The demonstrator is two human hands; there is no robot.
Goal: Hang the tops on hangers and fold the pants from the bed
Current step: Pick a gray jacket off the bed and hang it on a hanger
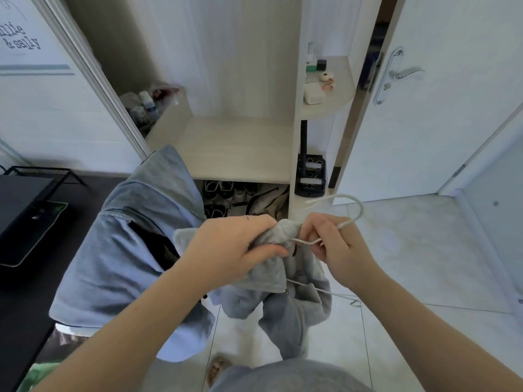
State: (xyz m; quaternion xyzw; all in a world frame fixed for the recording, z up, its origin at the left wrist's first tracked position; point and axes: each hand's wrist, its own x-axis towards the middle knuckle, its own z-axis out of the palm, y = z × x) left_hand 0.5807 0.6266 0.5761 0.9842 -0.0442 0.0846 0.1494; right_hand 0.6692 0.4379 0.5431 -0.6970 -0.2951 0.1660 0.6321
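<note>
The left hand (pixel 235 244) bunches up the grey top (pixel 283 304) in the middle. The right hand (pixel 336 247), at its 3 o'clock, pinches the white hanger (pixel 361 210). It is best to keep the hook steady and pull the cloth gently over each hanger arm.

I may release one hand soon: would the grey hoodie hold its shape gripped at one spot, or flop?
Probably floppy: the grey hoodie bunches in the left hand and sags in folds below. It looks thick, so likely fairly heavy. It could slip off the thin white hanger.
</note>
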